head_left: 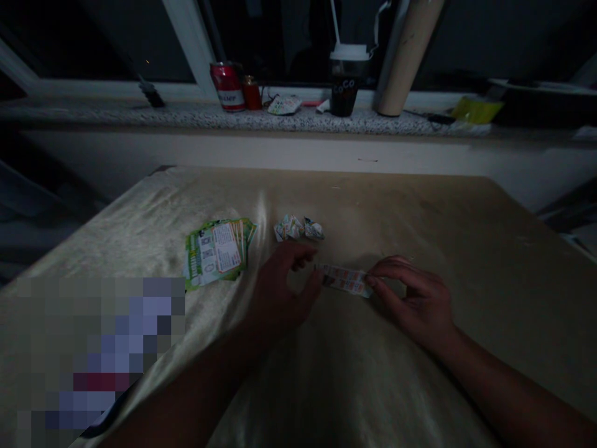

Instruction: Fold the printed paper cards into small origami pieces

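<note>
A narrow printed paper strip (346,279) with rows of small orange and blue marks lies between my hands, low over the table. My right hand (415,295) is closed, pinching the strip's right end between thumb and fingertips. Beside its left end is my left hand (282,283), fingers bent and apart from the thumb; the thumb tip is right at the strip's edge, and I cannot tell if it touches. Two crumpled paper pieces (298,229) lie just beyond my left hand. Left of them sits a fanned stack of green printed cards (217,252).
A creased pale cloth covers the table (420,211). On the windowsill (186,117) stand a red can (227,87), a small red bottle (252,93), a lidded black cup (344,87) and a cardboard tube (410,56). A blurred-out patch hides the lower left.
</note>
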The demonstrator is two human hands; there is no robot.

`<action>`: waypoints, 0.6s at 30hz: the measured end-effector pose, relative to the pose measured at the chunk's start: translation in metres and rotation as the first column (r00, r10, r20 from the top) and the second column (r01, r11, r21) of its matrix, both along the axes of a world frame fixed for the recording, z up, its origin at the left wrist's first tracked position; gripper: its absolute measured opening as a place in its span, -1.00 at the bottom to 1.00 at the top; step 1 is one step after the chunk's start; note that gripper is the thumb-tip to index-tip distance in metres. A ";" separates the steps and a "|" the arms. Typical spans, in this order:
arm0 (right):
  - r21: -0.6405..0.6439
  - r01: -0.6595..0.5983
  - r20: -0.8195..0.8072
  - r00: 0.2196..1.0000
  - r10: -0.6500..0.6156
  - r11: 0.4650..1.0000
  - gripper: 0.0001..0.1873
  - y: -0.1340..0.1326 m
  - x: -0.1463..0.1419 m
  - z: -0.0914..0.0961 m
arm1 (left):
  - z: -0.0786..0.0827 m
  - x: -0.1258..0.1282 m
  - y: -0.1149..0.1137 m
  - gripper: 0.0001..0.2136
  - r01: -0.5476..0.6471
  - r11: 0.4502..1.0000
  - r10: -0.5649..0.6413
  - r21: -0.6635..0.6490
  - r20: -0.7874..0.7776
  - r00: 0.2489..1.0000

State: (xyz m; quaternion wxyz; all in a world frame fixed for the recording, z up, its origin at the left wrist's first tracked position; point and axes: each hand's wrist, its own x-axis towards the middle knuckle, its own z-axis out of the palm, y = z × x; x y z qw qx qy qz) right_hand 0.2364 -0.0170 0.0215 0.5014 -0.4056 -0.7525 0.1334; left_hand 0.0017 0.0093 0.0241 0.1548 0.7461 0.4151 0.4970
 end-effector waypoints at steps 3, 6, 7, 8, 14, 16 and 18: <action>-0.003 0.015 -0.003 1.000 -0.015 1.000 -0.90 -0.001 -0.001 -0.001 | -0.002 0.004 -0.003 -0.90 0.079 0.995 -0.080 -0.062 -0.008 0.997; -0.010 0.015 0.000 1.000 -0.015 1.000 -0.89 0.000 0.000 -0.001 | -0.002 0.007 -0.007 -0.96 0.114 0.989 -0.112 -0.096 0.022 0.993; -0.010 0.014 0.003 1.000 -0.014 1.000 -0.88 0.000 0.000 -0.001 | -0.002 0.008 -0.008 -0.96 0.126 0.989 -0.123 -0.080 0.035 0.992; -0.010 0.016 0.009 1.000 -0.016 1.000 -0.87 0.000 0.001 -0.002 | -0.002 0.009 -0.009 -0.95 0.139 0.989 -0.137 -0.050 0.048 0.989; -0.025 0.102 0.020 0.995 -0.102 0.994 -0.80 0.001 0.001 -0.003 | 0.000 0.009 -0.012 -0.95 0.160 0.986 -0.163 0.037 0.102 0.981; -0.025 0.056 0.013 0.998 -0.055 0.998 -0.79 0.001 0.001 -0.002 | 0.000 0.009 -0.011 -0.96 0.195 0.981 -0.191 -0.024 0.117 0.975; -0.022 -0.051 0.003 0.999 0.051 0.998 -0.81 0.000 0.000 -0.001 | 0.000 0.009 -0.011 -0.94 0.261 0.954 -0.241 -0.146 0.139 0.960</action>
